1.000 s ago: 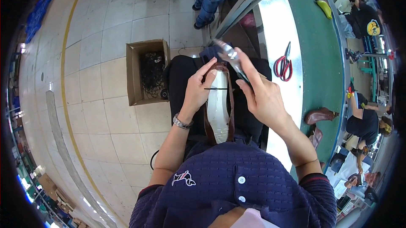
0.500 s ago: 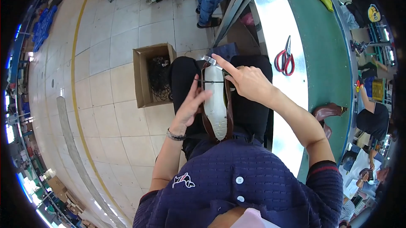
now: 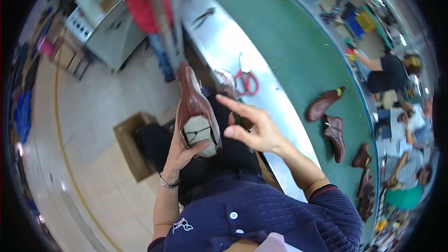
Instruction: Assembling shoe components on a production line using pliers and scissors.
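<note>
A brown leather shoe upper (image 3: 190, 98) stands tilted in front of me, its narrow end pointing away. A pale sole-shaped board (image 3: 199, 128) with a thin black cord tied across it shows in its underside. My left hand (image 3: 179, 151) grips the near end, the thumb on the pale board. Just right of the upper, apart from it, is my right hand (image 3: 256, 128). Its index finger and thumb stretch out; the other fingers curl out of sight around something dark. Beyond the index fingertip a silvery-brown thing (image 3: 225, 83) is blurred.
Red-handled scissors (image 3: 247, 83) and a dark hand tool (image 3: 204, 17) lie on the metal ledge (image 3: 280, 126). Several brown shoes (image 3: 333, 135) rest on the green bench (image 3: 289, 65). A cardboard box (image 3: 133, 147) is on the floor at my left. A person in red (image 3: 147, 9) stands beyond a metal post.
The view has turned to the right. The shoe upper has been raised from my lap and tipped up. My left hand has closed on its near end; my right hand has drawn away from it.
</note>
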`<action>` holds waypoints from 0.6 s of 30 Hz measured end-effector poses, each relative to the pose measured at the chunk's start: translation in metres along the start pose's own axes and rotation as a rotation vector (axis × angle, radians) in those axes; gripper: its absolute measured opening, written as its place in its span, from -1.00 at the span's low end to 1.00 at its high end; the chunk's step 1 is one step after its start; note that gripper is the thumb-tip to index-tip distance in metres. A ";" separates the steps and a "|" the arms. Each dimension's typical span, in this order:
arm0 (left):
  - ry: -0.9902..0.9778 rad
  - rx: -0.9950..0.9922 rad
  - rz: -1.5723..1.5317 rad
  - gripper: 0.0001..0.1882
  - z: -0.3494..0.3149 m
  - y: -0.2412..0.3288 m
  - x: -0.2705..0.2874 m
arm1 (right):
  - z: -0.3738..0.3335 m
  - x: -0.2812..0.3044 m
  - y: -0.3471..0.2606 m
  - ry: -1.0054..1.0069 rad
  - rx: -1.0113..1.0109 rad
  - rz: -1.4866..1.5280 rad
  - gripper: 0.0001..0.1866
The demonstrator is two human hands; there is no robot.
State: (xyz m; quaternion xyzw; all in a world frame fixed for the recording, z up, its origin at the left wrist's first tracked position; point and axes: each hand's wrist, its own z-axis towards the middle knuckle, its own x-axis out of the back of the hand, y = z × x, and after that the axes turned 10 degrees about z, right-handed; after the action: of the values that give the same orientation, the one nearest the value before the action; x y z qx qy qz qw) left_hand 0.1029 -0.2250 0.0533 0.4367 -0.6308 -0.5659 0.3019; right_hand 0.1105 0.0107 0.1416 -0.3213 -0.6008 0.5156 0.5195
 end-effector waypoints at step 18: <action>-0.374 -0.460 0.261 0.40 0.121 0.002 -0.044 | -0.033 0.026 0.024 0.382 -0.099 0.149 -0.32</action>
State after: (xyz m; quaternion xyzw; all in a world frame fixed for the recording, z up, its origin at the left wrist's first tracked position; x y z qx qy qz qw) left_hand 0.0157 -0.1315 0.0387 0.1609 -0.5815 -0.7207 0.3413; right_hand 0.1316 0.0501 0.1237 -0.4819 -0.4907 0.4521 0.5681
